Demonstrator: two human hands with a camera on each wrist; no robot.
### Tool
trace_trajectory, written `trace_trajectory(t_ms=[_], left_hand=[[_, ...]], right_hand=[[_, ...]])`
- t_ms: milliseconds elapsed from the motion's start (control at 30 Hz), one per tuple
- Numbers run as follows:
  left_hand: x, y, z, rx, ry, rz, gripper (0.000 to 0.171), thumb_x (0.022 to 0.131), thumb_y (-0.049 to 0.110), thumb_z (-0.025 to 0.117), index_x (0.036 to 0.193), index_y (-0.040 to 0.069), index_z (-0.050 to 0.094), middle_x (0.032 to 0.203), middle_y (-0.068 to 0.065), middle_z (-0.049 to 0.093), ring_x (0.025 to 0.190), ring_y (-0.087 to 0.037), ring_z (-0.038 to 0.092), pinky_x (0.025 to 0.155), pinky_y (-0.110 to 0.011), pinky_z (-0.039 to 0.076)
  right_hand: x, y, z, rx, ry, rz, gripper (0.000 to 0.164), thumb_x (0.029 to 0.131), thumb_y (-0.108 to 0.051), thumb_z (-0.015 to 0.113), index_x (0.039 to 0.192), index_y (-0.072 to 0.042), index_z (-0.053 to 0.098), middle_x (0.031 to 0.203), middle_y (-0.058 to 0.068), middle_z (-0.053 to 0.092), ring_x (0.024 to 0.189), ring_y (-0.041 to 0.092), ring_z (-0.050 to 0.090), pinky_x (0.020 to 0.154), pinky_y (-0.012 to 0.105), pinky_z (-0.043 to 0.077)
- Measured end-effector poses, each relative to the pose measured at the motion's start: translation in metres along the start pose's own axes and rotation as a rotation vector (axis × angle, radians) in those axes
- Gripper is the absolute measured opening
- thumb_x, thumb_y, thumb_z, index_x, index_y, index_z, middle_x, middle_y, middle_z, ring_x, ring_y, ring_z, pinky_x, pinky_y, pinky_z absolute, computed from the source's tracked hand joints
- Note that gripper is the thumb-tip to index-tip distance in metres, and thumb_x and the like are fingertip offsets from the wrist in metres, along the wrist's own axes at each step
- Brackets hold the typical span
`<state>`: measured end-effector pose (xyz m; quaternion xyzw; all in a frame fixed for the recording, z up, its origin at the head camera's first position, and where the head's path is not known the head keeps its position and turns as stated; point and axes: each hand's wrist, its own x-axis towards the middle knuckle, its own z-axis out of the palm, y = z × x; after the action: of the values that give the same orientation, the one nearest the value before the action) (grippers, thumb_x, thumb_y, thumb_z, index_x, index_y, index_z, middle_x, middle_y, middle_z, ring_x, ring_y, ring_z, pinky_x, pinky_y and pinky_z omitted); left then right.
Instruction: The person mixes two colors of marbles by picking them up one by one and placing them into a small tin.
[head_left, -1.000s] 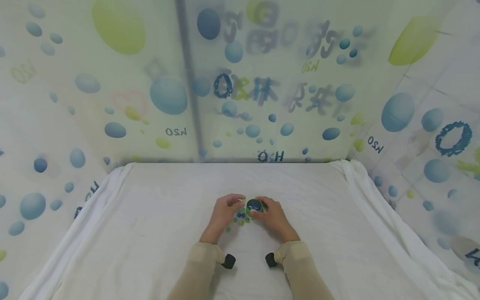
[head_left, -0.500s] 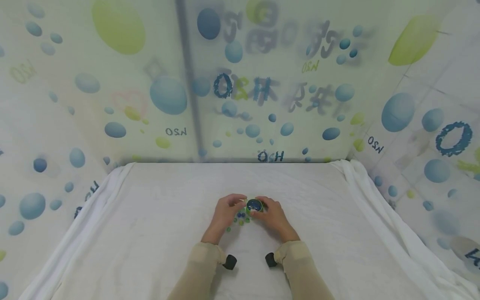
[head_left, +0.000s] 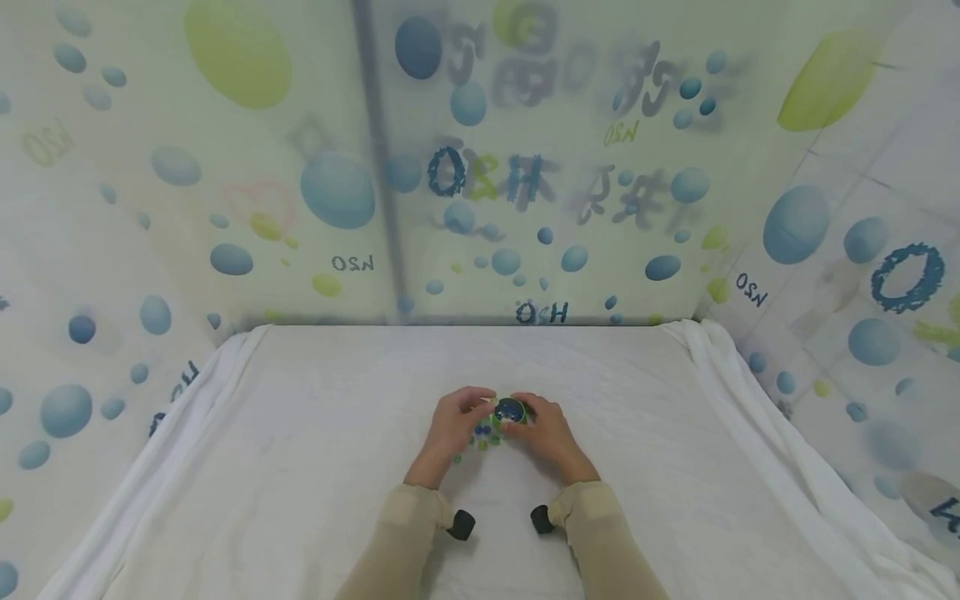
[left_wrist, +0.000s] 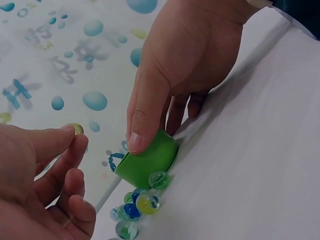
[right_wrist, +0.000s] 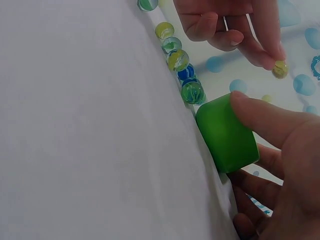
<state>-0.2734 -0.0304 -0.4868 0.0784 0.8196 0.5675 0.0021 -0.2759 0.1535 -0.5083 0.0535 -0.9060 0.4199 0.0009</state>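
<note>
My left hand (head_left: 454, 425) pinches a yellowish glass marble (left_wrist: 77, 128) between thumb and fingertip, raised just left of a small green cup (left_wrist: 150, 161). Thumb and fingers of my right hand (head_left: 551, 431) grip that cup, which stands on the white cloth. From above, the cup's inside (head_left: 509, 410) looks dark blue; what it contains is too small to tell. Several loose marbles (head_left: 482, 446), green, blue and yellow, lie on the cloth in front of the cup. In the right wrist view a green marble (right_wrist: 192, 93) lies close beside the cup's wall.
White cloth (head_left: 300, 467) covers the table, bunched into folds along the left edge (head_left: 217, 392) and the right edge (head_left: 727, 375). A patterned curtain (head_left: 480, 250) with blue and green dots hangs behind. Small black devices (head_left: 461, 525) sit at both wrists.
The left hand has shifted slightly right, toward the cup, with the marble pinched. My right hand and the cup have stayed where they were.
</note>
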Motion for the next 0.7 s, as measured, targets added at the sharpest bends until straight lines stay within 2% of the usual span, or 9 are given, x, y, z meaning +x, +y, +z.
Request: trace_trajectory(t_ms=[300,533,700], left_hand=[[-0.0025,0.0004,-0.0003,-0.009,-0.012,0.031,0.018,0.094,0.018,0.065,0.111,0.016,0.070,0.097,0.000,0.067,0.091,-0.017,0.059,0.082,-0.039,0.048],[-0.0021,0.0008,-0.0012,0.006,0.004,-0.004,0.016,0.093,0.020,0.066,0.109,0.019,0.071,0.098,0.002,0.067,0.091,-0.017,0.059,0.081,-0.039,0.047],[-0.0020,-0.0001,-0.0021,0.012,-0.005,0.009,0.017,0.094,0.021,0.065,0.109,0.018,0.071,0.100,0.002,0.067,0.091,-0.017,0.058,0.081,-0.039,0.047]], right_hand=[[0.0004,0.0020,0.0012,-0.002,-0.001,-0.016,0.053,0.084,-0.029,0.076,0.131,-0.010,0.058,0.133,0.012,0.056,0.127,0.036,0.044,0.106,0.055,0.029],[0.0003,0.0014,0.0013,-0.001,0.000,0.000,0.054,0.085,-0.030,0.076,0.132,-0.012,0.058,0.135,0.011,0.055,0.129,0.035,0.043,0.107,0.054,0.029],[-0.0003,0.0008,0.0010,-0.002,0.003,0.006,0.053,0.085,-0.030,0.076,0.132,-0.013,0.058,0.135,0.011,0.055,0.129,0.034,0.043,0.106,0.055,0.029]])
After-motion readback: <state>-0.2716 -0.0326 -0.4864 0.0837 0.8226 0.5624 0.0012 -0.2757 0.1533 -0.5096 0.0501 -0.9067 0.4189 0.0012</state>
